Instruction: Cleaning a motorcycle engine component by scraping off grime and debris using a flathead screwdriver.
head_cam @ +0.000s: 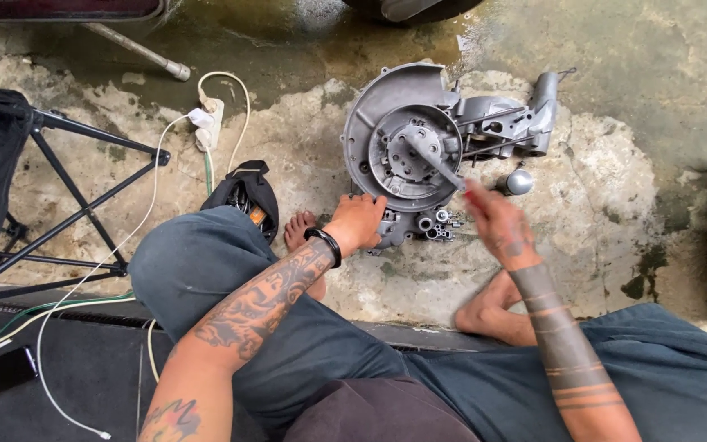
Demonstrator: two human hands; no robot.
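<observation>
A grey metal engine casing point(374, 106) lies flat on the wet concrete floor, with a round flywheel plate point(403, 160) in its middle. My left hand point(358, 223) presses on the casing's near edge, fingers spread over the metal. My right hand point(493, 219) grips the handle of a long metal wrench point(431, 160) whose far end sits on the hub of the flywheel. The right hand is blurred. A black band circles my left wrist. Both bare feet rest on the floor on either side of the casing.
A small round metal cap point(520, 182) lies right of the casing. A black bag point(247, 192) sits to the left, beside a white power strip point(209, 123) with cables. A black folding stand point(67, 196) and a phone point(6, 368) are at far left.
</observation>
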